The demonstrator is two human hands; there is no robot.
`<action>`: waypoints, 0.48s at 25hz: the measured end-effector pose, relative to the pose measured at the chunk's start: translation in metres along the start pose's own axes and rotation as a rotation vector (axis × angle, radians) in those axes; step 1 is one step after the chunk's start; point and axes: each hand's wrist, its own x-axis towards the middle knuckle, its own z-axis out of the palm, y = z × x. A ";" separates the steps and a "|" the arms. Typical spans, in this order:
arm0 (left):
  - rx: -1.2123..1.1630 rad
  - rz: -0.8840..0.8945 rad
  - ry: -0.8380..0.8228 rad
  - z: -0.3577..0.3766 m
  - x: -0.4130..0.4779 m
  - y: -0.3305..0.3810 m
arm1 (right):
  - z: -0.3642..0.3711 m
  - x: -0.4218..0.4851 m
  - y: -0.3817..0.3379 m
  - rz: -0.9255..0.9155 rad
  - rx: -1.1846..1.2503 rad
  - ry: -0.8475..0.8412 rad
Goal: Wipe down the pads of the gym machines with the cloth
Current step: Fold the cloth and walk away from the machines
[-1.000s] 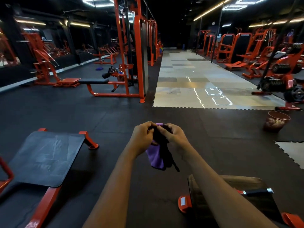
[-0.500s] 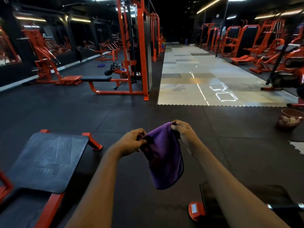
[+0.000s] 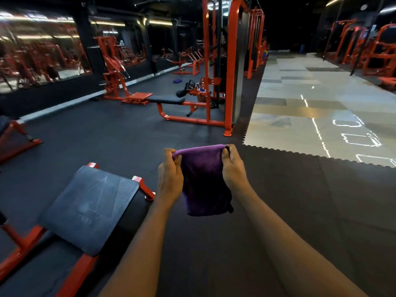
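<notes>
A purple cloth (image 3: 203, 181) hangs in front of me, stretched flat between both hands at its top edge. My left hand (image 3: 170, 174) pinches the cloth's upper left corner. My right hand (image 3: 232, 168) pinches the upper right corner. The cloth's lower end hangs free above the black floor. To my lower left lies a dark grey pad (image 3: 90, 206) on an orange frame, apart from the cloth and both hands. Farther off, a black bench pad (image 3: 166, 100) sits on an orange cable machine (image 3: 228, 67).
Black rubber flooring (image 3: 300, 211) surrounds me. Glossy pale tiles (image 3: 310, 108) begin ahead on the right. Orange machines line the far right (image 3: 377, 52) and the mirrored left wall (image 3: 38, 54). An orange frame (image 3: 15, 136) juts in at the left edge.
The bunched cloth has been opened out and is now held spread by its two top corners. My view has swung left, so the basket and the pad under my right arm are gone.
</notes>
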 end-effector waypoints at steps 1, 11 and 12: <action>0.002 -0.031 0.035 0.005 0.012 -0.005 | 0.009 0.017 0.002 -0.018 0.002 -0.011; 0.007 -0.130 0.240 0.055 0.210 -0.140 | 0.132 0.242 0.068 0.158 0.101 -0.287; -0.015 -0.137 0.229 0.057 0.242 -0.158 | 0.151 0.273 0.070 0.158 0.110 -0.333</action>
